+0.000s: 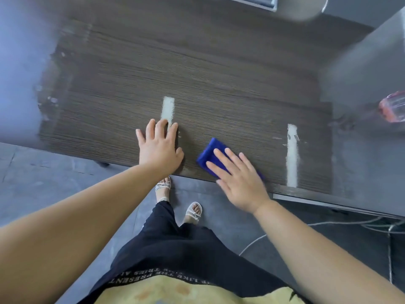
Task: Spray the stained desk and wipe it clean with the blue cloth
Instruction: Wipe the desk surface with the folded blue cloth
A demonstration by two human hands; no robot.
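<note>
The right hand pressed flat on the blue cloth — left hand splayed on the surface — overlapping strokes advised.

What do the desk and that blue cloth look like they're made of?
Desk: dark wood-grain top, probably laminate or veneer, matte; fine parallel streaks run across it, with two pale stripes. Cloth under the right hand: deep blue, soft and folded, perhaps microfibre; the blur leaves its weave unclear.
</note>
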